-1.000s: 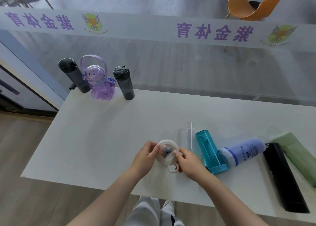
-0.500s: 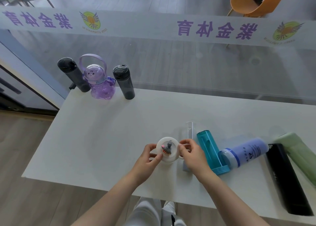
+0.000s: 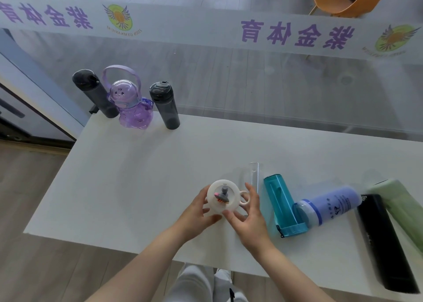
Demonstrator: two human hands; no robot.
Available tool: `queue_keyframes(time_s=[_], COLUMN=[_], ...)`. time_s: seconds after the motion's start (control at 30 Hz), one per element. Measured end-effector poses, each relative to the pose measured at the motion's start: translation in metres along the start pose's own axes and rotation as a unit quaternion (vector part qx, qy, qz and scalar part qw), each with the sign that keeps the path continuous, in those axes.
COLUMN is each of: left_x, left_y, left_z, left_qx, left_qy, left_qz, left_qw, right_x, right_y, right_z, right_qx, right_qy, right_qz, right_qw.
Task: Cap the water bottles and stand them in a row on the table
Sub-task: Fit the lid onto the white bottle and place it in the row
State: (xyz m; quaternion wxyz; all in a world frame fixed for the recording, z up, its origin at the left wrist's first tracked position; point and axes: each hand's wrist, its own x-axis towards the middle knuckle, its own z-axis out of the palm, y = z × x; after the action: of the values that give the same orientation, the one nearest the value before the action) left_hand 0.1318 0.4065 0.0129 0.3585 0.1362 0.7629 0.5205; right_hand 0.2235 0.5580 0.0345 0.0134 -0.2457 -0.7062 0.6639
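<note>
- Now the white lid [image 3: 221, 198], round with a small figure on top and a loop handle at its side, sits a little farther from the near edge of the table [image 3: 119, 187] than half a second ago, and its loop points to the right instead of toward the person.
- The left hand [image 3: 198, 212] holds the lid's left rim, fingers curled and closed on it; a second ago the fingertips only pinched the edge.
- The right hand [image 3: 248, 217] has its fingers spread and touching the lid's right and near side. Whether they grip firmly cannot be told.
- The turned loop suggests that the lid is being screwed, so this capping step seems almost finished. The body under the lid is hidden.
- At the far left corner three capped bottles stand in a row: a dark one [image 3: 96, 95], a purple one [image 3: 132, 109], another dark one [image 3: 165, 106].
- Near the right edge a teal bottle [image 3: 282, 204], a blue one [image 3: 329, 204], a black one [image 3: 386, 251] and a green one [image 3: 400, 208] lie flat, so much work remains.
</note>
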Motion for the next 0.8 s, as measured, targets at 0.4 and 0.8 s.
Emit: queue_keyframes(time_s=[0.4, 0.8], left_x=[0.070, 0.172], left_y=[0.026, 0.057], left_z=[-0.035, -0.104], left_qx=[-0.038, -0.059], left_qy=[0.043, 0.037], left_qz=[0.016, 0.029], left_qw=[0.998, 0.997], right_x=[0.080, 0.201], right_y=[-0.034, -0.078], right_z=[0.014, 0.044], right_qx=[-0.034, -0.056], right_qy=[-0.018, 0.000], right_qz=[-0.048, -0.076], right_qw=[0.998, 0.995])
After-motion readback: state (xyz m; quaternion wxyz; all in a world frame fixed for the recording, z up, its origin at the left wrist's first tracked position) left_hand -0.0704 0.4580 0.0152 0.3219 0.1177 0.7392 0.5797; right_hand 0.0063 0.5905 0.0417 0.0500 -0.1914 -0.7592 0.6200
